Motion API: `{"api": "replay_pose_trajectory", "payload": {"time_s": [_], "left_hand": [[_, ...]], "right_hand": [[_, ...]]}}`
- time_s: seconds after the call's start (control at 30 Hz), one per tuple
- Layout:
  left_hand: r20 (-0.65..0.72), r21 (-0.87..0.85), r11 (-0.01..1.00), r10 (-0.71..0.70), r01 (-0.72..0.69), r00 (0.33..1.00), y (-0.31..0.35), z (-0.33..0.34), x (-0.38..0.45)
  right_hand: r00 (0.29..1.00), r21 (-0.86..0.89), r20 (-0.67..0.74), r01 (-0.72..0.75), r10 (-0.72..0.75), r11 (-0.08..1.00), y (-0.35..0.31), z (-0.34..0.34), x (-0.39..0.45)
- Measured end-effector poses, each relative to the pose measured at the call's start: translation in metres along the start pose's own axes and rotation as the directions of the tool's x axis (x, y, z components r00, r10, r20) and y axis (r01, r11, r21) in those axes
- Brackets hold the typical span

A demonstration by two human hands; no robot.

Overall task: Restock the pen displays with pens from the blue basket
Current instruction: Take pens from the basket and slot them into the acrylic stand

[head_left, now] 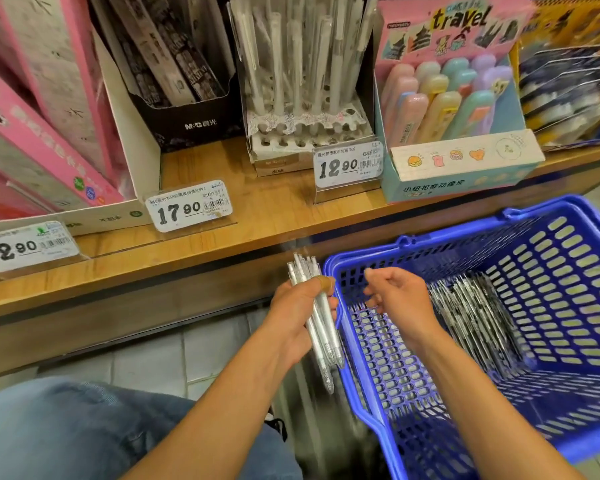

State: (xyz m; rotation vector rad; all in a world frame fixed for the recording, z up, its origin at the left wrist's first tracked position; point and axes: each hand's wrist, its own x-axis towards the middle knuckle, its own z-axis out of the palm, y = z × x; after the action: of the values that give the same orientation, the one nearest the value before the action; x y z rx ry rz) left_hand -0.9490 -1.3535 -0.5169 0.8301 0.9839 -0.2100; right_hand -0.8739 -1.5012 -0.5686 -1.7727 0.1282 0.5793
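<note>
- Long wood shelf (267,209) across the top, full of boxes and price tags.
- Big blue basket (568,306) low on the right, just under the shelf edge, tipped a bit.
- Pink boxes (32,116) at the far left of the shelf.
- Pink and blue "travel" box (465,168) on the right, packed with soft-colored cases.
- Black box (187,123) left of the middle, holding dark packs.
- White pen stand (305,133) in the middle, with clear pens standing up in holes and some front holes bare.
- Dark pens (478,317) lying in a pile inside the basket, along the bottom.
- Left hand (298,313) just left of the basket, fingers curled tight round a bunch of white pens (321,327), tips pointing up at the shelf.
- Right hand (395,299) over the basket, fingers loosely curled, holding nothing, near the left hand but not touching.
- Tags (189,206) at the shelf front: 12.90, 17.90, 12.90.
</note>
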Motion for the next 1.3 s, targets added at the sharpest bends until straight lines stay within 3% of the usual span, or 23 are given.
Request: {"api": "replay_pose_trajectory", "payload": {"time_s": [0.07, 0.13, 0.27, 0.37, 0.57, 0.63, 0.77, 0.9, 1.03, 1.17, 1.3], "left_hand": [[-0.017, 0.035, 0.999, -0.005, 0.005, 1.000, -0.001, 0.000, 0.002], [-0.016, 0.052, 0.999, -0.008, 0.009, 1.000, -0.002, 0.000, 0.003], [-0.003, 0.063, 0.998, -0.006, 0.006, 1.000, -0.003, 0.000, 0.006], [0.002, 0.074, 0.997, -0.009, 0.009, 1.000, -0.003, -0.001, 0.008], [0.009, 0.051, 0.998, -0.020, 0.020, 1.000, -0.003, -0.002, 0.007], [0.018, 0.038, 0.999, -0.018, 0.017, 1.000, -0.003, -0.001, 0.007], [0.028, 0.030, 1.000, -0.008, 0.007, 1.000, -0.003, -0.001, 0.006], [0.027, 0.035, 0.999, 0.018, -0.019, 0.999, -0.004, 0.000, 0.005], [0.022, -0.002, 1.000, 0.024, -0.024, 0.999, -0.005, 0.001, 0.001], [0.052, -0.018, 0.999, 0.048, -0.047, 0.998, -0.004, 0.003, -0.006], [0.109, -0.076, 0.996, 0.059, -0.051, 0.992, -0.003, 0.004, -0.011]], "right_hand": [[0.991, -0.139, -0.083, -0.114, 0.103, 0.984, 0.035, -0.008, 0.033], [0.979, -0.359, -0.065, -0.203, 0.193, 0.911, 0.073, -0.011, 0.056], [0.948, -0.741, 0.058, -0.168, 0.312, 0.650, 0.126, 0.002, 0.070], [0.938, -0.833, 0.099, -0.105, 0.333, 0.544, 0.144, 0.015, 0.067], [0.959, -0.875, 0.039, -0.104, 0.282, 0.474, 0.150, 0.022, 0.062], [0.960, -0.829, 0.003, -0.153, 0.279, 0.538, 0.148, 0.018, 0.062], [0.964, -0.594, -0.035, -0.234, 0.265, 0.770, 0.132, -0.002, 0.057], [0.981, -0.361, -0.024, -0.189, 0.194, 0.913, 0.097, -0.018, 0.041], [0.992, -0.139, -0.001, -0.125, 0.126, 0.982, 0.044, -0.024, 0.008], [0.981, 0.043, 0.189, 0.033, -0.041, 0.999, -0.007, -0.006, -0.038], [0.955, 0.065, 0.272, 0.106, -0.120, 0.992, -0.032, 0.022, -0.054]]}}
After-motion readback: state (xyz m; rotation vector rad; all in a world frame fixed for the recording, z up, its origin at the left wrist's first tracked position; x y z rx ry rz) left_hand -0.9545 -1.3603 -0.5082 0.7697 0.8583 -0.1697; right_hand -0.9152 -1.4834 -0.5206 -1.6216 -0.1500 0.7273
